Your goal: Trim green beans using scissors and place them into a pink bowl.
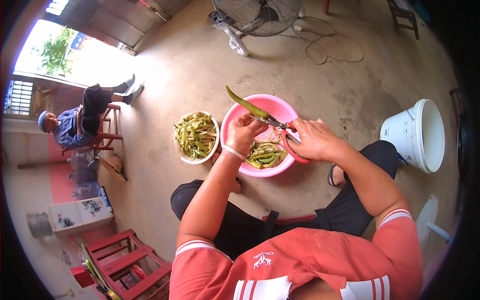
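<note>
Over a pink plastic basin (234, 127), my left hand (242, 131) grips a long green chili pepper (245, 104) near its stem end, the tip pointing up and to the left. My right hand (317, 138) holds a pair of scissors with red handles (290, 148). The scissor blades reach across to the pepper's stem end, close to my left fingers; whether they are parted there is too small to tell. Several green peppers (267, 154) lie in the lower part of the basin, and pale seeds and bits cling to its bottom. My hands hide part of the basin.
Left of the basin stands a white bowl (216, 140) heaped with cut green pepper pieces (194, 135). A white bucket (401, 131) is at the right. A floor fan (258, 15) with its cable (326, 56) stands ahead. A person (80, 120) sits on a chair at the left.
</note>
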Available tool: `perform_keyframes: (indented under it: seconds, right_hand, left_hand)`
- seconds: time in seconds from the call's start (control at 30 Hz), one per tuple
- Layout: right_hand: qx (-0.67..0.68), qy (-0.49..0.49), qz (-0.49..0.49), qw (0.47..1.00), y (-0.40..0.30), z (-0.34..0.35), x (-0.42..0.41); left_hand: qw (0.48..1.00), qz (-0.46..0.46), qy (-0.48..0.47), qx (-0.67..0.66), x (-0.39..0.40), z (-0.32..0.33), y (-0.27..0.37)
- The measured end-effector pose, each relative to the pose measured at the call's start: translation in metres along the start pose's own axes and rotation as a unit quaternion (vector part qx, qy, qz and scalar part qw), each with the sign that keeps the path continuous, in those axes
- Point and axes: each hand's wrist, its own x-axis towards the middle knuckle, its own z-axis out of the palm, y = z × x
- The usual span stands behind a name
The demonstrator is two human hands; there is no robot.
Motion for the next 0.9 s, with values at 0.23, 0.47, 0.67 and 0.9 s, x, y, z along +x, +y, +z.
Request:
perform_keyframes:
  seconds: [0.23, 0.47, 0.67, 0.9]
  right_hand:
    - [-0.009, 0.003, 0.022, 1.0, 0.001, 0.007, 0.002]
    - [0.022, 0.001, 0.027, 0.999, -0.004, 0.019, 0.002]
    - [0.006, 0.046, -0.006, 0.999, 0.002, 0.021, 0.007]
    - [-0.005, 0.045, -0.018, 0.999, 0.002, 0.017, 0.003]
  left_hand:
    - [0.998, -0.002, -0.029, 0.049, -0.007, 0.014, -0.005]
    - [1.0, -0.02, -0.004, 0.012, -0.006, 0.012, -0.001]
    - [0.998, -0.041, -0.039, 0.02, -0.01, 0.015, -0.002]
    - [0.997, -0.071, 0.016, 0.017, -0.005, 0.001, 0.031]
